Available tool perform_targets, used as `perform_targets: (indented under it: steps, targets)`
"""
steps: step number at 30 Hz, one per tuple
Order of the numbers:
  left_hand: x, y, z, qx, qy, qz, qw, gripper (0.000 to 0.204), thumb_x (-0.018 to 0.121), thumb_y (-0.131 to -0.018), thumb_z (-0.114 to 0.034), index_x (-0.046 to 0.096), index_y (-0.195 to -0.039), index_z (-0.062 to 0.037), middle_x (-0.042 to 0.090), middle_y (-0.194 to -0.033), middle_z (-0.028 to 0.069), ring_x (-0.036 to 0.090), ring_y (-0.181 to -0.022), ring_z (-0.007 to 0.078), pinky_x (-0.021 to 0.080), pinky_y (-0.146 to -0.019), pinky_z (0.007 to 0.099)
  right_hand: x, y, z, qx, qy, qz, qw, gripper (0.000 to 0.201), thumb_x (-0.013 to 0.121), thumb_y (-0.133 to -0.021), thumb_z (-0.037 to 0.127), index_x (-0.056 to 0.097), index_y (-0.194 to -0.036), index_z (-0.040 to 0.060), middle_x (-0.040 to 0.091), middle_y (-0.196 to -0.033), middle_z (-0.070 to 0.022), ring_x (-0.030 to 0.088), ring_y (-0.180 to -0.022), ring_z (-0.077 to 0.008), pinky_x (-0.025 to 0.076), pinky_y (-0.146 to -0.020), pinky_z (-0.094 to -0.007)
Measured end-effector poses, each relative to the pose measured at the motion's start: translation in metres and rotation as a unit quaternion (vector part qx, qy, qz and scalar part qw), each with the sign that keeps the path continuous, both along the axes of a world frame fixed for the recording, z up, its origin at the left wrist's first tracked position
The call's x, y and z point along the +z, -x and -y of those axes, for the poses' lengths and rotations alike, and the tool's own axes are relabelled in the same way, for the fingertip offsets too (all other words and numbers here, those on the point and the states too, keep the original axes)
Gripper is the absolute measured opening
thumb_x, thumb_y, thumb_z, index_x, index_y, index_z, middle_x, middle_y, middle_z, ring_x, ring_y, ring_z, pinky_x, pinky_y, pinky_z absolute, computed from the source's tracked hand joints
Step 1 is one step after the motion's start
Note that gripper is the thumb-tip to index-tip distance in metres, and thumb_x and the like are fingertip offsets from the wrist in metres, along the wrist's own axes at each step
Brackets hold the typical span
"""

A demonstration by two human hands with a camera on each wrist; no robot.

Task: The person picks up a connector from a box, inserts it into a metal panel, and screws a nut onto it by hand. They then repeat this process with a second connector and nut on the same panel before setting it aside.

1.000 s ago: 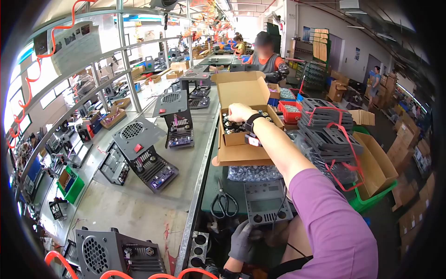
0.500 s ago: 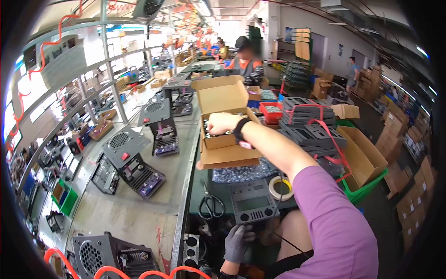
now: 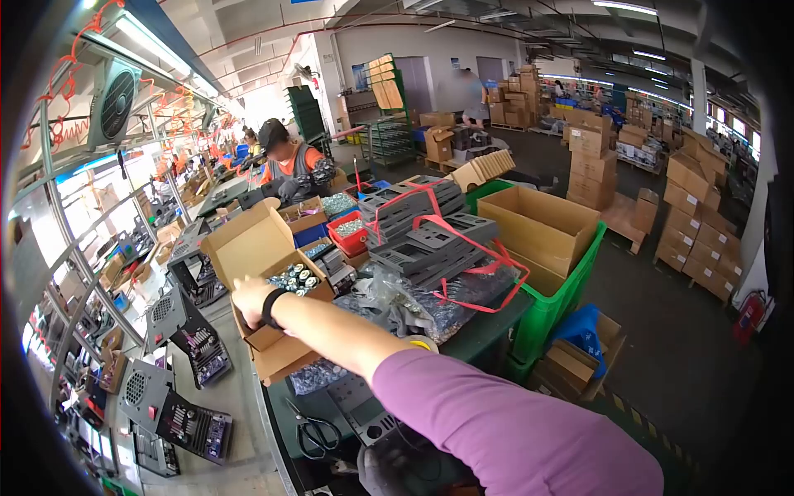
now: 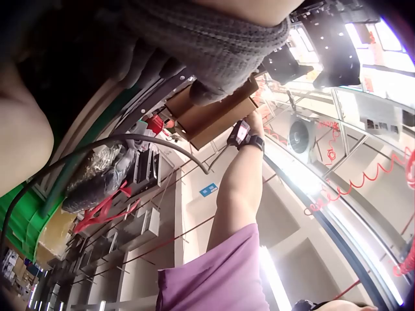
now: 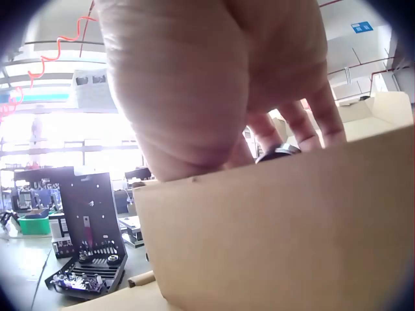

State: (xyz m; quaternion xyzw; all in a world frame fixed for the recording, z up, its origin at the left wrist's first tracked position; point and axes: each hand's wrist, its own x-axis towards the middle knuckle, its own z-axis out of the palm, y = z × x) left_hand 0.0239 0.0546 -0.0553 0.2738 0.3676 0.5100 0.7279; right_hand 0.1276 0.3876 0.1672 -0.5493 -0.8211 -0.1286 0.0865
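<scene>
My bare right hand (image 3: 251, 299) reaches over the near left wall of an open cardboard box (image 3: 281, 357). Round black parts with silver rims (image 3: 298, 279) fill the box. In the right wrist view, the fingers (image 5: 322, 113) bend down behind the box wall. A round part (image 5: 279, 152) shows between thumb and fingers, with the fingertips hidden. My left hand (image 4: 201, 48) wears a grey knitted glove and hangs with loosely bent fingers. In the head view it lies low, near the front of a grey panel (image 3: 354, 397) and black-handled scissors (image 3: 318, 433).
Right of the box lie stacked grey frames (image 3: 426, 240) tied with red straps, and a red bin (image 3: 349, 240) of small hardware. A green crate (image 3: 542, 318) holds a large carton. Half-assembled black housings (image 3: 192, 343) line the left bench. A person (image 3: 289, 161) works farther back.
My view has turned right, so the bench and box shift left. The right hand stays at the box, now by its left wall, with more of the parts showing. The gloved hand sits lower in view.
</scene>
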Motion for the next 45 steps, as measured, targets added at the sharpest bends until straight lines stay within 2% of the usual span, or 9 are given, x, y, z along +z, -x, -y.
perform_targets:
  steps: [5,12,17,21,23,25,36,41,45]
  targets:
    - [0.006,-0.004,-0.012,0.046,-0.041,-0.04,0.997,0.047,0.048,-0.096,-0.029,0.04,-0.134,-0.0013,0.056,-0.114,0.0158,0.063,-0.087,0.027,0.053,-0.069,0.0344,0.012,-0.035,0.092,0.141,-0.077,-0.23,0.96,0.03,0.074,-0.058,0.027,0.067,-0.079,0.0069,0.052,-0.107,-0.0175,0.053,-0.101,-0.0332,0.049,-0.083,-0.0412]
    - [0.001,-0.021,-0.033,0.115,-0.056,-0.141,0.982,0.048,0.044,-0.088,-0.019,0.043,-0.13,0.0036,0.065,-0.091,0.0166,0.065,-0.066,0.0233,0.053,-0.056,0.0295,-0.113,-0.067,0.188,0.149,0.037,0.117,0.981,0.022,0.067,-0.068,0.017,0.072,-0.083,0.0024,0.053,-0.115,-0.0191,0.053,-0.104,-0.0344,0.051,-0.078,-0.0395]
    - [0.013,-0.019,-0.017,0.102,-0.058,-0.094,0.989,0.047,0.051,-0.088,-0.014,0.04,-0.13,0.0051,0.057,-0.111,0.0177,0.062,-0.083,0.023,0.054,-0.065,0.0331,-0.16,-0.079,0.172,0.102,-0.006,0.115,0.988,0.019,0.063,-0.073,0.019,0.073,-0.08,0.0055,0.052,-0.121,-0.0153,0.053,-0.101,-0.0299,0.051,-0.074,-0.0356]
    - [-0.013,0.0,-0.031,0.19,-0.111,-0.216,0.951,0.049,0.052,-0.088,-0.015,0.041,-0.132,0.001,0.054,-0.117,0.0138,0.055,-0.085,0.017,0.047,-0.064,0.0285,-0.109,-0.085,0.199,0.088,0.002,-0.063,0.994,0.014,0.062,-0.074,0.012,0.069,-0.083,0.0056,0.053,-0.111,-0.015,0.056,-0.097,-0.0315,0.052,-0.074,-0.0384]
    - [0.083,-0.016,0.005,0.207,-0.035,-0.188,0.959,0.046,0.049,-0.09,-0.018,0.042,-0.132,-0.0002,0.055,-0.118,0.0117,0.054,-0.084,0.0175,0.045,-0.069,0.0283,-0.099,-0.087,0.226,0.148,-0.084,-0.245,0.954,0.013,0.059,-0.078,0.009,0.069,-0.087,0.0092,0.054,-0.105,-0.0122,0.059,-0.093,-0.0285,0.051,-0.074,-0.0375]
    - [0.064,-0.009,-0.006,0.177,-0.146,-0.136,0.964,0.045,0.048,-0.092,-0.019,0.042,-0.133,-0.0005,0.055,-0.119,0.0123,0.056,-0.087,0.019,0.047,-0.069,0.0305,-0.085,-0.079,0.266,0.211,-0.112,-0.301,0.923,0.013,0.059,-0.077,0.007,0.066,-0.087,0.0079,0.054,-0.102,-0.0141,0.059,-0.089,-0.0298,0.05,-0.075,-0.0394]
    - [0.087,-0.016,0.036,0.085,-0.193,-0.112,0.971,0.042,0.064,-0.082,-0.008,0.052,-0.12,0.0042,0.059,-0.109,0.0092,0.057,-0.097,0.0151,0.048,-0.085,0.0267,-0.118,-0.057,0.364,0.2,-0.069,-0.364,0.907,0.059,0.062,-0.072,-0.006,0.047,-0.127,0.0056,0.061,-0.116,-0.0128,0.062,-0.097,-0.03,0.05,-0.083,-0.0384]
    - [0.087,-0.017,0.053,0.122,-0.237,-0.002,0.964,0.045,0.063,-0.076,0.005,0.048,-0.118,0.0029,0.055,-0.114,0.0121,0.057,-0.101,0.0193,0.047,-0.092,0.0333,-0.124,-0.043,0.38,0.163,0.057,-0.601,0.781,0.069,0.069,-0.071,-0.007,0.042,-0.134,0.0014,0.054,-0.122,-0.0127,0.059,-0.109,-0.0244,0.049,-0.089,-0.033]
    - [0.073,-0.021,0.058,0.149,-0.294,0.005,0.944,0.048,0.064,-0.077,0.006,0.045,-0.121,0.0019,0.053,-0.121,0.0157,0.055,-0.107,0.0196,0.046,-0.094,0.0342,-0.126,-0.046,0.381,0.167,0.037,-0.502,0.848,0.055,0.069,-0.07,-0.004,0.055,-0.123,0.0014,0.06,-0.116,-0.0154,0.06,-0.106,-0.0277,0.049,-0.091,-0.0354]
